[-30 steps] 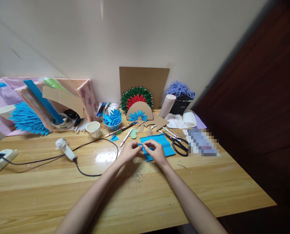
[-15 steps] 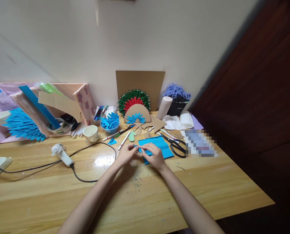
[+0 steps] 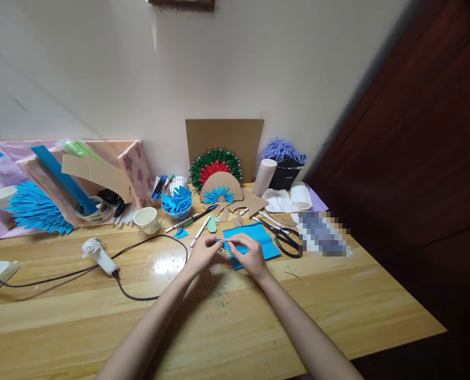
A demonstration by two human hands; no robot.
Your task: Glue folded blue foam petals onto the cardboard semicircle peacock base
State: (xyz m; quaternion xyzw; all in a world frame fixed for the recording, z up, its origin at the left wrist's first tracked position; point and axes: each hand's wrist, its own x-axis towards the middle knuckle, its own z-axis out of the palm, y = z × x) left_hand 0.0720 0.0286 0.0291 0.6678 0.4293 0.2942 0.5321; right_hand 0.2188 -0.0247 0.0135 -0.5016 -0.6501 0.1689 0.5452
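Note:
My left hand [image 3: 204,255] and my right hand [image 3: 250,255] meet over the table, fingertips pinched on a small piece of blue paper [image 3: 224,244]. Fingers hide most of it. Behind and partly under my right hand lies a folded blue crepe paper sheet [image 3: 264,241]. Black-handled scissors [image 3: 287,244] rest at that sheet's right edge. A white marker [image 3: 200,231] and a green paper cutout [image 3: 212,224] lie just beyond my left hand. Further back, a half-round cardboard piece [image 3: 222,182] bears blue petals, in front of a fan of green and red petals [image 3: 216,171].
On the left, a white hot glue gun [image 3: 100,256] lies with its black cord looping toward my left forearm. A paper cup [image 3: 146,220] and a bowl of blue paper pieces [image 3: 177,205] stand behind it. A pink roll [image 3: 265,178] and blue yarn [image 3: 283,152] stand back right.
The view has tipped slightly upward, so everything sits a little lower. Both hands keep their pinch on the small blue paper, with hardly any visible movement.

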